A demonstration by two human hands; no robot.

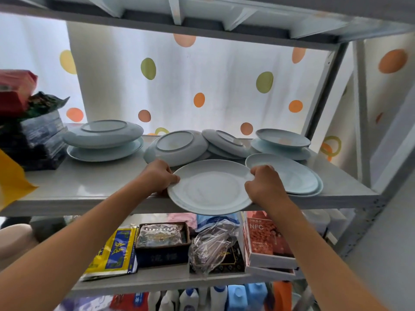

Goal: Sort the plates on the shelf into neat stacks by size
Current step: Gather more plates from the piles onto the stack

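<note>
Plate (211, 187) sits between your fingers at the shelf (89, 187) edge, overhanging it. Left hand (160, 176) and right hand (263, 185) each pinch opposite rims, thumbs on top.

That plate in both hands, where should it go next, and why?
Probably onto the pile at right. The plate sits face up, gripped by the left hand and right hand, overhanging the shelf edge, and that pile looks similar in size.
</note>
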